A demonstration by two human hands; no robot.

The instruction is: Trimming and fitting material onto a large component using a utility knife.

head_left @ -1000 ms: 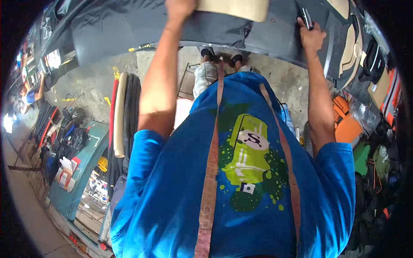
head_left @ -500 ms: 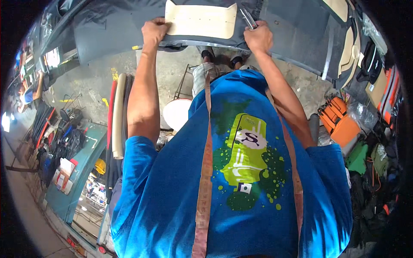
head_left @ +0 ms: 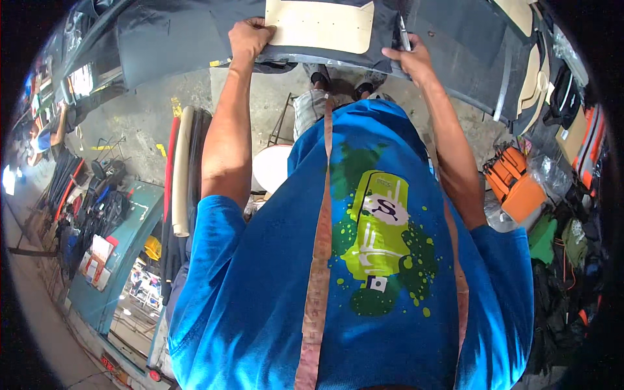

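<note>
1. Has left grip [head_left: 249,39] clamped on the left edge of a cream template [head_left: 318,27], near the front of the dark-covered bench [head_left: 149,55].
2. Has right grip [head_left: 416,60] closed around a slim silvery tool [head_left: 405,34], just right of the template.
3. Includes more cream pieces [head_left: 528,84] on the bench, far right.
4. Includes concrete floor [head_left: 140,143], fabric rolls [head_left: 181,175] left, orange bag [head_left: 524,197] right.

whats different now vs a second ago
The cream panel has come toward the person and slightly left, with the left hand at its left edge. The right hand has moved left, nearer the panel, keeping the silver tool. Nothing was visibly let go. The orange bag and the rolled material stayed put.
</note>
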